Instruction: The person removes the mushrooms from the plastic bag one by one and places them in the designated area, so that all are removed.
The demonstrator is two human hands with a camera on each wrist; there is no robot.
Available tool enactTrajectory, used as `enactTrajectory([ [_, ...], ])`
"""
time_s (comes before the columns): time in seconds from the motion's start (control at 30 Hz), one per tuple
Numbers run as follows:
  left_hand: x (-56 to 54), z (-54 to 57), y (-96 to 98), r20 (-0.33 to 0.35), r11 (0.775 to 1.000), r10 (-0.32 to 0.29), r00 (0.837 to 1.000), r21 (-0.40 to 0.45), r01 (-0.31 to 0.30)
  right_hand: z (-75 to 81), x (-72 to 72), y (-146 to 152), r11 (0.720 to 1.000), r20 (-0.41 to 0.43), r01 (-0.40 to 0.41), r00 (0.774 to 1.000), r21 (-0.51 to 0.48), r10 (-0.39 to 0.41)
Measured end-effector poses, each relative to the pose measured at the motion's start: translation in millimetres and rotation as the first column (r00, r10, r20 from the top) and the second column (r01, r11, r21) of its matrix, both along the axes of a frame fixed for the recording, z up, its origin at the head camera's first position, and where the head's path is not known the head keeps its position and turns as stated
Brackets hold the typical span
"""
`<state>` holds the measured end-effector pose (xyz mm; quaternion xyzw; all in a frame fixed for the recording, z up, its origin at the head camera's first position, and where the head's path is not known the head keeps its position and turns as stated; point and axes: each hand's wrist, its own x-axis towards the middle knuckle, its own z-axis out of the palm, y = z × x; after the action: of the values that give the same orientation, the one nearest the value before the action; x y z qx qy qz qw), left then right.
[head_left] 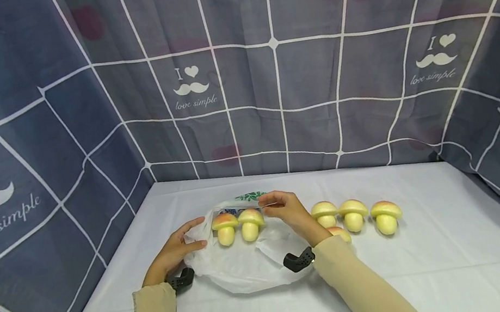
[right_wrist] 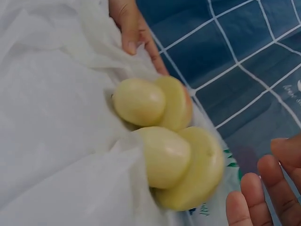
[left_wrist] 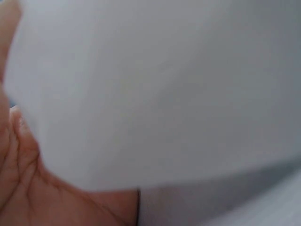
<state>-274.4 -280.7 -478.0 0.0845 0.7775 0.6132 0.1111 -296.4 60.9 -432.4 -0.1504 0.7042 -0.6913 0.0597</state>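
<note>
A white plastic bag [head_left: 245,275] lies spread on the table, its rim showing green print. On it, side by side, lie two toy mushrooms with yellow caps: a left one [head_left: 225,228] and a right one [head_left: 251,225]. At the bag's left edge, my left hand [head_left: 173,253] holds the plastic between thumb and fingers. The bag covers most of the left wrist view. My right hand [head_left: 289,213] is beside the right mushroom's cap; its bent, relaxed fingers [right_wrist: 250,193] appear apart from the mushrooms in the right wrist view, with nothing visible between them.
Several more mushrooms lie right of the bag, among them one farthest right [head_left: 386,217] and one partly hidden behind my right forearm [head_left: 339,233]. A white cloth covers the table [head_left: 445,255]. Dark checked curtains [head_left: 247,79] enclose the back and sides.
</note>
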Motion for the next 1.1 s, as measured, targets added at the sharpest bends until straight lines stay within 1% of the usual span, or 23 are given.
enactTrajectory([
  [0.13,-0.2,-0.2,-0.2,0.0,1.0,-0.001,1.0,0.005,0.001,-6.6,-2.8,-5,0.999,0.021,0.027,0.999,0.018,-0.027],
  [0.27,0.4,0.2,0.2,0.01,1.0,-0.008,1.0,0.02,0.008,-13.4,-3.9,-10,0.998,0.017,0.054,0.998,0.031,-0.054],
  [0.43,2.1,0.4,0.2,0.016,1.0,0.003,1.0,-0.001,-0.003,-24.7,-6.6,-16,0.996,-0.003,0.076,0.997,0.038,-0.076],
  [0.53,1.7,0.8,0.4,0.01,1.0,0.007,1.0,-0.018,-0.007,-30.5,-9.5,-19,0.995,0.0,0.083,0.997,0.046,-0.083],
  [0.63,0.6,1.1,0.6,-0.002,1.0,0.0,1.0,-0.021,0.0,-34.0,-11.9,-20,0.995,0.016,0.08,0.997,0.054,-0.081],
  [0.77,0.3,0.8,0.2,-0.005,1.0,-0.005,1.0,-0.014,0.005,-35.6,-11.0,-22,0.995,0.021,0.065,0.998,0.069,-0.067],
  [0.97,1.2,0.3,-0.1,0.009,1.0,-0.001,1.0,0.006,0.001,-36.1,-9.8,-24,0.995,0.04,0.009,0.999,0.099,-0.013],
  [1.1,1.7,0.2,0.9,0.022,0.999,-0.007,1.0,0.04,0.006,-38.0,-10.6,-24,0.993,0.037,0.007,0.999,0.12,-0.011],
])
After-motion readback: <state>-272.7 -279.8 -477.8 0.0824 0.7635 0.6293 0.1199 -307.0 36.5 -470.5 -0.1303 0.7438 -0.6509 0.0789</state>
